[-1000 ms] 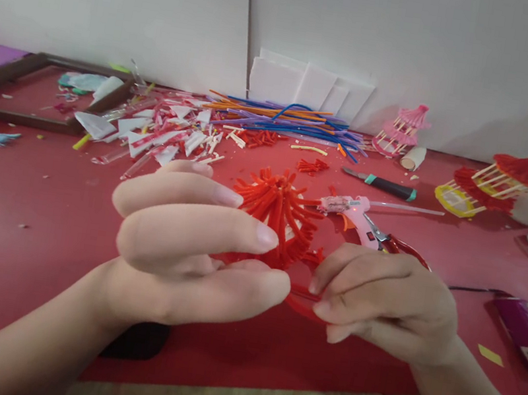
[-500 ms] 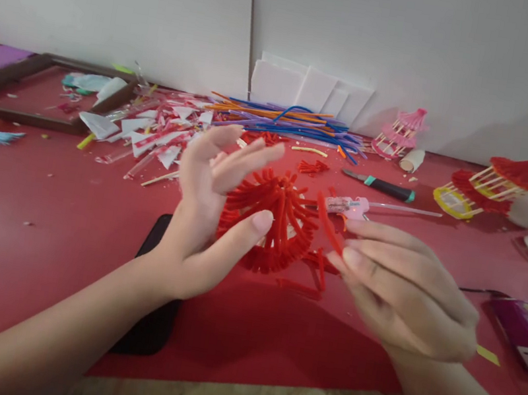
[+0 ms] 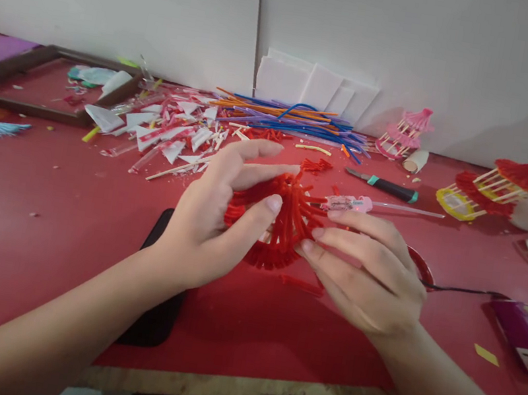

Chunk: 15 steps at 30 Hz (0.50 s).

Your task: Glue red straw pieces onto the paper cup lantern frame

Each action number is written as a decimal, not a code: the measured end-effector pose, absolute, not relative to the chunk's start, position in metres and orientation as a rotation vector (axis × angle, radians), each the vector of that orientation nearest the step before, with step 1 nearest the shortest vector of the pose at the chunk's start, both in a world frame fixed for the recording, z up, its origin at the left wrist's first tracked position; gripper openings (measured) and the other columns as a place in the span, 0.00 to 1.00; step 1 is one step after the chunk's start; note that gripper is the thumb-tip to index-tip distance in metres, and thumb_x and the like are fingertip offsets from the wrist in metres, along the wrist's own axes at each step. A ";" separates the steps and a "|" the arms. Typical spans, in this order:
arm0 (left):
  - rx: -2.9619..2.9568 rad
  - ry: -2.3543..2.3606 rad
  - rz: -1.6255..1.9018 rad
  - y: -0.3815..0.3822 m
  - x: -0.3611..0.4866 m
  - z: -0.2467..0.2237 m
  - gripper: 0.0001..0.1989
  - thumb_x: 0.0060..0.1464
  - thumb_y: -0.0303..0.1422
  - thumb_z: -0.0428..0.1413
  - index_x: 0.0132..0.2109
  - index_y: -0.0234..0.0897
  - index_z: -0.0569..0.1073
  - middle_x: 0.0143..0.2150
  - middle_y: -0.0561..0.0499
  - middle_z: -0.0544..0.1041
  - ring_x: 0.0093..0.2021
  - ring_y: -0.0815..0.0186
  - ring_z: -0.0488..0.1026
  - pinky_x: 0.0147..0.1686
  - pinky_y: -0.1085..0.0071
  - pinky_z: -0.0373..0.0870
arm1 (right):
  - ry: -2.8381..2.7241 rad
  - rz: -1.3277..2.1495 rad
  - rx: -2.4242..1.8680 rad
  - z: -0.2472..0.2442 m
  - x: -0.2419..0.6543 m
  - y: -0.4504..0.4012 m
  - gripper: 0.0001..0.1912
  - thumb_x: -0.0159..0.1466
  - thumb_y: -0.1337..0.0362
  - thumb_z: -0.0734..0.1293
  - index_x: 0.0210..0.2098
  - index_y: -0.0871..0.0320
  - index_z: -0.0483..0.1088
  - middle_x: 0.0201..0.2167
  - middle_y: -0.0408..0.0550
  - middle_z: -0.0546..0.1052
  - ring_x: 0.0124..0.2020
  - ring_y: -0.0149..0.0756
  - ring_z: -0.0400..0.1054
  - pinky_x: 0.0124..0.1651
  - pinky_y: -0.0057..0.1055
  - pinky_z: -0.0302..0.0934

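A red dome of pipe cleaners point(image 3: 285, 217), its strips fanning down from the top over pale parts beneath, stands on the red table. My left hand point(image 3: 213, 216) curves round its left side, fingers over the top and thumb against the front strips. At the right side, my right hand point(image 3: 366, 267) has its fingertips pinched on a red pipe cleaner piece against the dome; the fingers hide most of that piece. Just behind lies a clear pink glue gun point(image 3: 351, 202) with a long glue stick out of its back. Loose red pieces point(image 3: 301, 285) lie in front.
Pliers point(image 3: 386, 187), long coloured pipe cleaners point(image 3: 291, 121) and a scrap pile point(image 3: 169, 129) lie behind. Pink point(image 3: 404, 133) and red-yellow point(image 3: 496, 187) tower models stand back right. A black phone point(image 3: 155, 314) lies left, a purple power strip point(image 3: 525, 339) right.
My right hand has moved left, bringing the red pipe cleaner piece to the dome's right side. My left hand has closed in from raised, spread fingers onto the dome.
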<state>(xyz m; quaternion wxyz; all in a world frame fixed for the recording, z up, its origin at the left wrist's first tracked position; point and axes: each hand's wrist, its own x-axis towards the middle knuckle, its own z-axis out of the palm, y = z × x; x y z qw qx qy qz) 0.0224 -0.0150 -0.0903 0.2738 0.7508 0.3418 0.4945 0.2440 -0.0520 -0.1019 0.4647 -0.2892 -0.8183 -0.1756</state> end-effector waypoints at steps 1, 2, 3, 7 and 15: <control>2.018 0.919 1.343 -0.015 0.023 -0.089 0.16 0.68 0.31 0.56 0.60 0.48 0.69 0.63 0.47 0.79 0.62 0.50 0.80 0.52 0.55 0.86 | -2.009 -0.423 -0.707 -0.103 0.244 -0.051 0.10 0.64 0.74 0.76 0.38 0.52 0.81 0.39 0.44 0.86 0.48 0.44 0.82 0.48 0.41 0.80; 2.018 0.920 1.360 -0.016 0.025 -0.088 0.15 0.68 0.31 0.56 0.59 0.47 0.71 0.62 0.48 0.80 0.61 0.51 0.80 0.55 0.55 0.85 | -2.007 -0.413 -0.706 -0.104 0.243 -0.051 0.09 0.64 0.74 0.76 0.38 0.52 0.81 0.40 0.44 0.86 0.48 0.44 0.81 0.48 0.41 0.80; 2.018 0.930 1.372 -0.016 0.026 -0.087 0.13 0.68 0.32 0.56 0.58 0.46 0.73 0.60 0.49 0.81 0.60 0.52 0.81 0.59 0.55 0.84 | -2.003 -0.402 -0.708 -0.104 0.243 -0.050 0.09 0.64 0.74 0.76 0.38 0.52 0.81 0.40 0.44 0.86 0.48 0.44 0.81 0.49 0.42 0.79; 2.080 1.044 1.383 -0.019 0.028 -0.081 0.12 0.67 0.35 0.60 0.56 0.45 0.76 0.57 0.51 0.83 0.57 0.54 0.84 0.58 0.61 0.84 | -1.981 -0.382 -0.741 -0.107 0.241 -0.050 0.10 0.63 0.74 0.77 0.38 0.52 0.81 0.40 0.44 0.85 0.48 0.43 0.80 0.51 0.42 0.78; 2.157 1.396 1.258 -0.028 0.039 -0.067 0.17 0.63 0.34 0.63 0.57 0.44 0.73 0.56 0.54 0.84 0.58 0.58 0.83 0.51 0.71 0.82 | -1.969 -0.428 -0.753 -0.106 0.238 -0.050 0.07 0.64 0.74 0.76 0.36 0.56 0.80 0.36 0.45 0.83 0.42 0.41 0.78 0.49 0.41 0.77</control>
